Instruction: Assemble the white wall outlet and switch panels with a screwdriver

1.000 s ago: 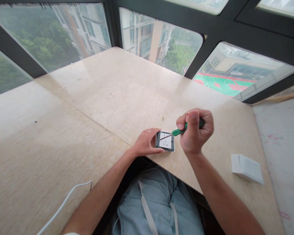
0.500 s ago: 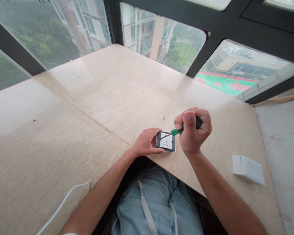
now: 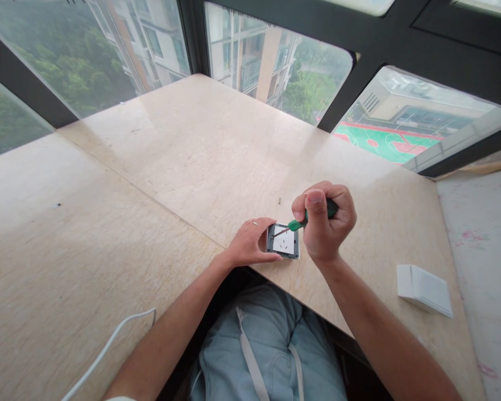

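A wall socket (image 3: 287, 243) with a white face and dark grey frame lies on the counter near its front edge. My left hand (image 3: 250, 243) grips it from the left, thumb at the near side and fingers at the far side. In a closed fist, my right hand (image 3: 328, 223) holds a screwdriver (image 3: 294, 225) with a green and black handle. Its thin shaft slants down to the left, and the tip meets a screw hole at the socket frame's left side. Beyond the socket lies a small brass-coloured screw-like piece (image 3: 279, 200).
White socket covers or boxes (image 3: 426, 289) sit at the right of the beige stone counter (image 3: 171, 161). A white cable (image 3: 108, 342) runs along the lower left. A tiny dark bit (image 3: 57, 205) lies far left. Windows border the back; a wall (image 3: 476, 239) stands at right.
My right hand and the screwdriver handle have shifted slightly left, while the tip stays at the same hole. My left hand and the socket have hardly moved.
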The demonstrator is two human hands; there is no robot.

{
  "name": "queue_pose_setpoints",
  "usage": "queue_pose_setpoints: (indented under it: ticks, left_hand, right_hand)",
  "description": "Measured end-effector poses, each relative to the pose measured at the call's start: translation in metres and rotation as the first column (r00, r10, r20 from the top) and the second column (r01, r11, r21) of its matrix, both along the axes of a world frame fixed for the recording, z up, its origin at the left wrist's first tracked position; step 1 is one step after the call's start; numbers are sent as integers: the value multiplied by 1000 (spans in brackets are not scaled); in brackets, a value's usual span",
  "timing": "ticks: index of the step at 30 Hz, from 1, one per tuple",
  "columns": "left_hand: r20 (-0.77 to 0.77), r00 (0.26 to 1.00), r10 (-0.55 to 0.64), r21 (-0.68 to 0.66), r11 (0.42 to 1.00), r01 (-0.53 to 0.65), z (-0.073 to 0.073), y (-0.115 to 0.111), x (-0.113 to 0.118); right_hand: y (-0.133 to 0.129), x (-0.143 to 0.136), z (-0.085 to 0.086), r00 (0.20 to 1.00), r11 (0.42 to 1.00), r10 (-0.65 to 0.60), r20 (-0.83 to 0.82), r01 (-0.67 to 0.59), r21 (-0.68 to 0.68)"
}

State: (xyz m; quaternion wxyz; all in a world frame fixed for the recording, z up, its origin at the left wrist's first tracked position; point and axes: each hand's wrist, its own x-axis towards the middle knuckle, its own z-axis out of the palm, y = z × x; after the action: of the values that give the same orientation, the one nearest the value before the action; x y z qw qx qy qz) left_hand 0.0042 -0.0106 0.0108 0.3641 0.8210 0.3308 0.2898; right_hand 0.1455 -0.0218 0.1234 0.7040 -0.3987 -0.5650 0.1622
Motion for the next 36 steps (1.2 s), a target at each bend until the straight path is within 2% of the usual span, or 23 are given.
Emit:
queue_pose_setpoints:
  ticks: [5, 12, 17, 26, 31, 33, 35, 36]
  left_hand:
    - [0, 1000, 1, -1, 1000, -1, 0, 0, 0]
    - [1, 1000, -2, -8, 1000, 2, 2, 0, 0]
    - [-1, 1000, 1, -8, 1000, -1, 2, 0, 0]
    - [1, 1000, -2, -23, 1000, 2, 3, 0, 0]
    - [-5, 1000, -6, -28, 1000, 6, 4, 0, -1]
    - [-5, 1000, -7, -27, 1000, 7, 4, 0, -1]
    - [-5, 1000, -9, -16, 1000, 8, 3, 1, -1]
    - [-6, 1000, -9, -8, 1000, 9, 2, 1, -1]
  right_hand:
    - [2, 1, -3, 1000, 1000, -1, -3, 1, 8]
    - [5, -1, 0, 998, 997, 64, -27, -63, 41]
    - [5, 1, 3, 996, 996, 84, 23, -85, 23]
    - [6, 1, 3, 999, 1000, 25, 37, -25, -4]
    - [5, 2, -1, 995, 995, 92, 27, -93, 20]
    - [5, 5, 0, 992, 996, 92, 83, -90, -23]
    - [5, 10, 9, 956, 990, 98, 278, -65, -125]
    - [4, 13, 16, 901, 982, 109, 420, -31, -188]
